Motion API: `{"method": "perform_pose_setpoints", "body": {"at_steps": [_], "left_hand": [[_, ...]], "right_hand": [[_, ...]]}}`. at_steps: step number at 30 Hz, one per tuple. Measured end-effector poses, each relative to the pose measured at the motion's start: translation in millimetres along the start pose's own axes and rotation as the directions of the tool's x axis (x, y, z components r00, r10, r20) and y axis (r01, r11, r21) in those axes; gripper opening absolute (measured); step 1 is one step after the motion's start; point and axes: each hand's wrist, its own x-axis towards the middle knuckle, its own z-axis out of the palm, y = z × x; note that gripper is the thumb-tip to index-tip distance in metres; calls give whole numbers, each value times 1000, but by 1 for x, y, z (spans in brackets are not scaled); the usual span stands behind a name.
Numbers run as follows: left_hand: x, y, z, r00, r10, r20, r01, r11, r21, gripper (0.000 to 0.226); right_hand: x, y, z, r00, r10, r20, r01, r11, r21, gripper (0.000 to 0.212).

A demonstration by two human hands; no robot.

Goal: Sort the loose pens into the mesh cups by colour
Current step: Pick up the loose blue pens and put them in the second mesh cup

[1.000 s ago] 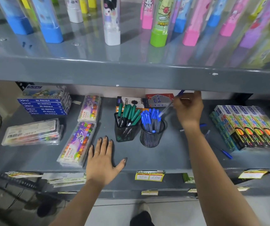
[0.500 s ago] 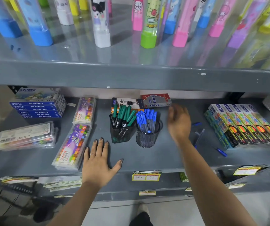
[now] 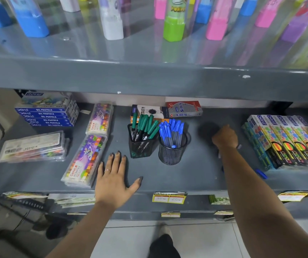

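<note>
Fingers (image 3: 117, 161) of the left hand (image 3: 115, 180) are spread apart, palm flat on the grey shelf (image 3: 186, 175), holding nothing, just left of and in front of the cups. Right hand (image 3: 224, 137) is further back on the shelf, right of the cups, knuckles toward the camera; fingers curled away out of sight, can't tell if they're closed on anything.

Head view, task items: square black mesh cup (image 3: 140, 147) packed with green-capped pens (image 3: 145, 125), dark barrels, caps up, fanned to the right. Touching it on the right, round black mesh cup (image 3: 171, 152) full of blue-capped pens (image 3: 173, 130) with clear barrels. One loose blue pen (image 3: 261, 174) lies on the shelf near the front edge, right of the right forearm, just in front of the pencil boxes (image 3: 287, 142). A greyish bit shows by the right wrist; too small to identify.

Left of the cups: pastel packs (image 3: 86, 161).
</note>
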Motion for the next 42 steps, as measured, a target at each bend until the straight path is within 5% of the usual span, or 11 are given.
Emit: {"method": "perform_pose_setpoints", "body": {"at_steps": [3, 6, 9, 11, 16, 20, 23, 27, 33, 37, 42], "left_hand": [[0, 0, -1, 1000, -1, 6, 1, 1000, -1, 94], [0, 0, -3, 1000, 3, 13, -3, 1000, 4, 95], [0, 0, -3, 1000, 2, 13, -2, 1000, 4, 95], [-1, 0, -3, 1000, 0, 9, 0, 1000, -1, 95], [-1, -1, -2, 1000, 2, 11, -3, 1000, 3, 93], [-1, 0, -1, 1000, 4, 12, -4, 1000, -2, 93], [-1, 0, 0, 1000, 6, 0, -6, 1000, -5, 93], [-1, -1, 0, 1000, 12, 6, -12, 1000, -3, 94], [-1, -1, -1, 1000, 13, 6, -13, 1000, 3, 95], [-1, -1, -1, 1000, 9, 6, -9, 1000, -2, 94], [0, -2, 0, 1000, 9, 4, -9, 1000, -5, 93]], "right_hand": [[-2, -7, -6, 1000, -12, -28, 20, 937, 348, 43], [-10, -20, -27, 997, 30, -75, 34, 688, 725, 20], [-36, -37, -45, 982, -39, -187, 186, 421, 888, 42], [-64, -52, -51, 941, -160, -299, 338, 381, 860, 51], [-123, -68, -37, 830, -485, -275, 548, 619, 563, 17], [-132, -57, -17, 763, -610, -215, 639, 660, 396, 45], [-134, -48, -9, 711, -645, -280, 702, 630, 332, 44], [-119, -26, -18, 780, -536, -325, 626, 662, 412, 51], [-80, 58, -26, 921, -388, -28, 387, 922, -29, 51], [-86, 76, -26, 904, -393, 168, 417, 898, -139, 57], [-91, 81, -15, 866, -463, 190, 490, 862, -128, 46]]}}
